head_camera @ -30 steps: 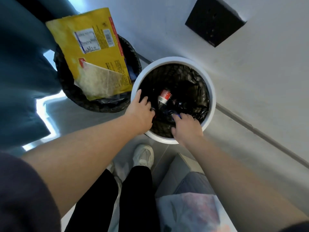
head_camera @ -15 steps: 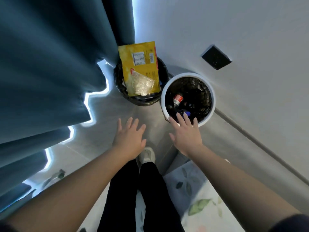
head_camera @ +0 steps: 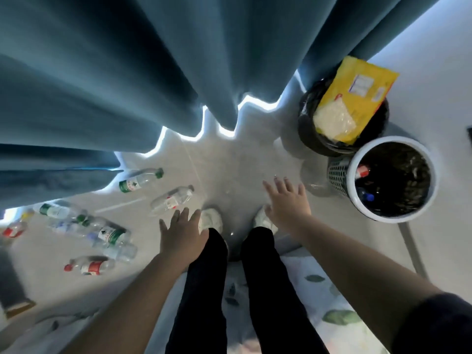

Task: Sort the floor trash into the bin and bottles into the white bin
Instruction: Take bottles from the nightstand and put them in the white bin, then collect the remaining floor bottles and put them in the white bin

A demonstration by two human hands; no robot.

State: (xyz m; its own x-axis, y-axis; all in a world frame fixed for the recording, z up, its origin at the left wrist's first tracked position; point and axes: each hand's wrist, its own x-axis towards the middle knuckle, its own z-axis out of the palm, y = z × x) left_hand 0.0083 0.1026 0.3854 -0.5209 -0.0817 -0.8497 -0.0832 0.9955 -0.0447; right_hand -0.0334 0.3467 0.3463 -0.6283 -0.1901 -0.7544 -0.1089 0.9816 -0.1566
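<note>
**Both hands empty, bottles lying off to our left**

Well left of our left hand, clear plastic bottles lie scattered on the pale floor: a red-labelled one (head_camera: 13, 230) farthest out, a loose cluster with green and blue labels (head_camera: 103, 233) nearer in, and a red-capped bottle (head_camera: 89, 265) just below that cluster. Nearer our left hand lie a green-capped clear bottle (head_camera: 140, 180) and a clear bottle with a red label (head_camera: 172, 199), the latter just beyond our fingertips.

Our left hand (head_camera: 182, 233) hangs above the floor with fingers straight and spread, holding nothing. Between our hands are our white shoes (head_camera: 210, 219) and black trousers (head_camera: 204, 290).

Our right hand (head_camera: 288, 203) is likewise spread wide and empty. Beyond it and to the right stands a round black bin (head_camera: 306, 131) with a large yellow plastic packet (head_camera: 352, 98) sticking out. Just right of our right hand is the round white bin (head_camera: 390, 139), lined in black, with a few bottles (head_camera: 362, 172) inside.
</note>
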